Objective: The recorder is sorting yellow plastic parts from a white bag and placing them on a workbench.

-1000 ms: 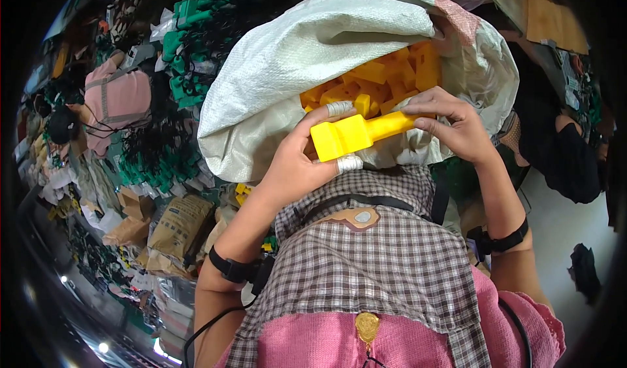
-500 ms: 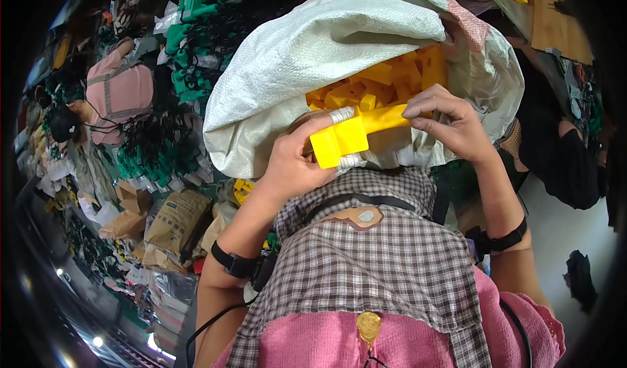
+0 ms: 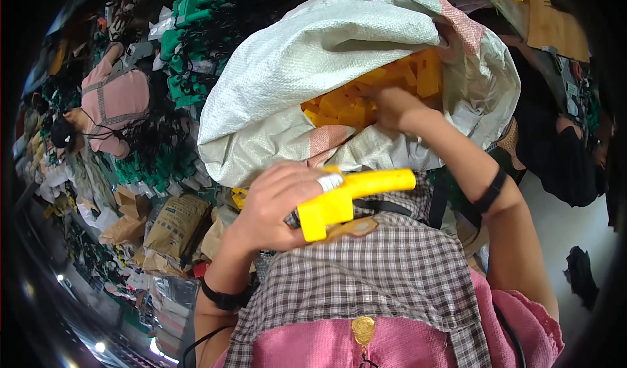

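Observation:
My left hand (image 3: 277,204), with white tape on a finger, is closed round a yellow plastic piece (image 3: 330,204) in front of my checked apron. The piece has a blocky head and a long handle-like stem pointing right. My right hand (image 3: 395,108) reaches into the mouth of a large white woven sack (image 3: 261,80). It is among loose yellow plastic pieces (image 3: 336,103) inside, and its fingers are blurred and partly hidden, so their grip does not show.
At the left, green plastic parts (image 3: 183,48) lie in heaps near a person in a pink top (image 3: 117,100). Below them stand a brown paper sack (image 3: 175,224) and an open cardboard box (image 3: 127,214). Another person's dark-clothed leg (image 3: 555,159) is at the right.
My right hand has left the stem of the yellow piece and moved into the sack. My left hand has drawn the piece down toward my apron.

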A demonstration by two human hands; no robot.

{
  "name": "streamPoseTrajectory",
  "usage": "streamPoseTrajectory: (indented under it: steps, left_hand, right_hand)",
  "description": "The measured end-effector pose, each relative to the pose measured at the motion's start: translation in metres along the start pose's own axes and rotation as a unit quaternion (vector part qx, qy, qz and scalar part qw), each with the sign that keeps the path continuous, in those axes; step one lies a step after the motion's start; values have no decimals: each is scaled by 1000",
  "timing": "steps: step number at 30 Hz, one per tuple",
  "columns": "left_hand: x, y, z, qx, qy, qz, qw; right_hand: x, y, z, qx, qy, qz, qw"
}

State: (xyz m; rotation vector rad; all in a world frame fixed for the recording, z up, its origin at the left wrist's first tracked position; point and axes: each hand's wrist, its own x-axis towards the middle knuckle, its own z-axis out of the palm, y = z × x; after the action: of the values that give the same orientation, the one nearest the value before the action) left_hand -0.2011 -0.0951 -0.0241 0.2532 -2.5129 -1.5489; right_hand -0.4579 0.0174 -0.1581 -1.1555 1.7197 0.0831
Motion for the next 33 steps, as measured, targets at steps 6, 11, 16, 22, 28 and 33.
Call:
streamPoseTrajectory:
  steps: [6,11,16,22,28,33]
  left_hand:
    - [1,-2,12,-17,-82,-5,997]
    - [-15,-15,8,-7,-84,-53,995]
    - [10,-12,16,-32,-99,-19,994]
    - [6,-10,15,-11,-86,-33,996]
    - [20,2,11,182,-68,-28,981]
    - [38,15,2,238,-96,-38,966]
  right_hand:
    - [43,26,18,-103,-6,-144,984]
    - [2,4,-7,96,-32,-136,986]
    - [21,22,63,249,107,-51,961]
    - [-32,-18,44,342,326,-96,876]
    - [-77,-23,-2,279,349,-228,865]
    - [-93,-24,-12,274,332,-285,857]
